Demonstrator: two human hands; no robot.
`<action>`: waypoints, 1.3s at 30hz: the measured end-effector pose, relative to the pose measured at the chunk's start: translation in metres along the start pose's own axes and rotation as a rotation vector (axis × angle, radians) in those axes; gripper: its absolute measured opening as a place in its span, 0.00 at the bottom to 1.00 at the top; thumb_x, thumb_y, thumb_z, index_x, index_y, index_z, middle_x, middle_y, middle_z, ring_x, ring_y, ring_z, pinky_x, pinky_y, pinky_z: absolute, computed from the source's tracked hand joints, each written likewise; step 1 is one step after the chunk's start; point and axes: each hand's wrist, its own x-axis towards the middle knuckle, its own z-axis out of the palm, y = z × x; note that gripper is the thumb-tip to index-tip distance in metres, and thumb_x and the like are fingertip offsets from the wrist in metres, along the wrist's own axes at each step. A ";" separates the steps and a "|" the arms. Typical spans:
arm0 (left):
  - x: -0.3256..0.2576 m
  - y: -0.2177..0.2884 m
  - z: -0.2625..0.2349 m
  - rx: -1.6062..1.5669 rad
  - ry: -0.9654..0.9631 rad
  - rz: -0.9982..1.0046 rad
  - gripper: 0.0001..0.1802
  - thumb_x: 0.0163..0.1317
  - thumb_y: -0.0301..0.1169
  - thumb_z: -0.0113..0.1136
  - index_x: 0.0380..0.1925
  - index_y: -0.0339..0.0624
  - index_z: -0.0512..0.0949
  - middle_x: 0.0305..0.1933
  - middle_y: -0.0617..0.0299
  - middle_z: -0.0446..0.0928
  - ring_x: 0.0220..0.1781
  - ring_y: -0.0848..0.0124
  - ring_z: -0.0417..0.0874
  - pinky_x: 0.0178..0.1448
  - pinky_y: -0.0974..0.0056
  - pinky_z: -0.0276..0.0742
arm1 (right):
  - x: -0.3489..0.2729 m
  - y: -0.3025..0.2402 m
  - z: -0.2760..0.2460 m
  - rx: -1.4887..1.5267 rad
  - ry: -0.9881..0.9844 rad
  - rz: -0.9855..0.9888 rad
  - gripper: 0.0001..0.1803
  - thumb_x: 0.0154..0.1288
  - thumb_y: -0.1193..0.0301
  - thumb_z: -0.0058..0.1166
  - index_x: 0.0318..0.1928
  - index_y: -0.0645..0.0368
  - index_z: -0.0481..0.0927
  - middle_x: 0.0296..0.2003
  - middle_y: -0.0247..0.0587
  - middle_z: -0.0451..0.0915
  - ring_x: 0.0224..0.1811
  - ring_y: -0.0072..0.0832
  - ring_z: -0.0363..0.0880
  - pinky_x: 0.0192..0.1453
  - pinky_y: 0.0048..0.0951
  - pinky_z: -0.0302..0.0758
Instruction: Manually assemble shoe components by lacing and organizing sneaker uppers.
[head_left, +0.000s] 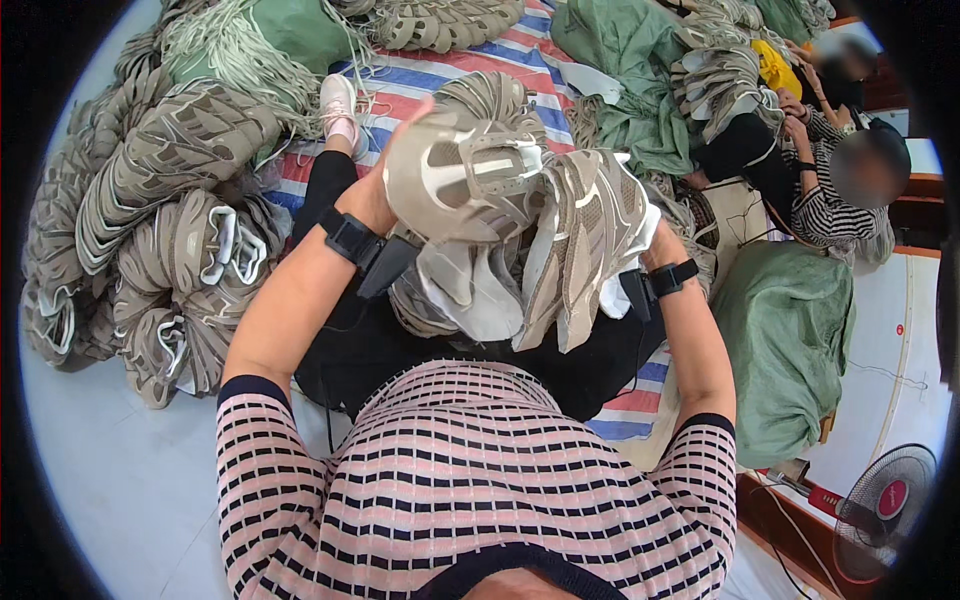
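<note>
Above my lap I hold a bunch of beige and grey shoe uppers with white trim. My left hand (378, 198) is closed on the left part, a stack of shoe uppers (425, 180) with its rounded end towards me; most of its fingers are hidden behind it. On the other side my right hand (662, 246) grips the outer edge of more shoe uppers (580, 235), its fingers largely covered by them. White lining (475, 300) shows where the pieces hang open between my hands. Each wrist wears a black strap.
Piles of nested shoe uppers (175, 150) lie to my left. Pale laces (240, 50) drape over a green sack at the back. A striped sheet (480, 62) covers the floor. At right are a green sack (785, 340), a fan (888, 505) and two people, one in a striped top (830, 205).
</note>
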 end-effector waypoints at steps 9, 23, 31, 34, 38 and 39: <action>-0.016 -0.051 -0.054 0.274 -0.188 0.027 0.29 0.51 0.14 0.52 0.56 0.34 0.64 0.53 0.56 0.73 0.51 0.66 0.77 0.57 0.60 0.75 | -0.001 0.026 -0.009 0.522 -0.156 0.156 0.18 0.68 0.68 0.42 0.56 0.61 0.70 0.52 0.39 0.75 0.52 0.29 0.74 0.57 0.29 0.72; -0.029 -0.167 -0.061 1.491 -0.317 0.561 0.19 0.54 0.27 0.53 0.46 0.31 0.71 0.48 0.41 0.73 0.51 0.51 0.74 0.57 0.58 0.68 | 0.035 -0.074 0.065 -0.136 -0.130 0.588 0.22 0.68 0.66 0.46 0.59 0.61 0.65 0.53 0.39 0.73 0.52 0.22 0.73 0.56 0.24 0.72; -0.016 -0.131 -0.036 1.304 -0.517 0.583 0.28 0.43 0.22 0.51 0.51 0.32 0.68 0.55 0.40 0.68 0.60 0.45 0.65 0.63 0.55 0.61 | -0.002 -0.034 0.034 0.526 -0.106 0.667 0.42 0.54 0.68 0.62 0.67 0.60 0.55 0.59 0.37 0.67 0.59 0.23 0.65 0.63 0.25 0.63; -0.023 -0.136 -0.030 1.362 -0.542 0.747 0.26 0.41 0.20 0.51 0.47 0.32 0.69 0.50 0.39 0.70 0.55 0.42 0.66 0.59 0.51 0.65 | -0.006 -0.031 0.026 0.239 -0.266 0.568 0.42 0.53 0.69 0.63 0.66 0.61 0.56 0.60 0.38 0.65 0.60 0.23 0.64 0.63 0.25 0.62; -0.027 -0.138 -0.025 1.564 -0.469 0.949 0.21 0.42 0.22 0.55 0.40 0.29 0.71 0.44 0.43 0.73 0.50 0.48 0.72 0.54 0.54 0.69 | -0.006 -0.007 0.019 0.262 -0.318 0.634 0.41 0.55 0.69 0.62 0.66 0.62 0.55 0.62 0.38 0.63 0.61 0.22 0.63 0.64 0.24 0.61; -0.026 -0.138 -0.020 1.615 -0.459 1.029 0.20 0.41 0.22 0.55 0.39 0.29 0.71 0.43 0.44 0.73 0.48 0.50 0.73 0.54 0.55 0.70 | -0.018 0.044 0.010 0.331 -0.209 0.437 0.33 0.59 0.69 0.57 0.64 0.63 0.60 0.58 0.37 0.69 0.57 0.23 0.68 0.61 0.24 0.65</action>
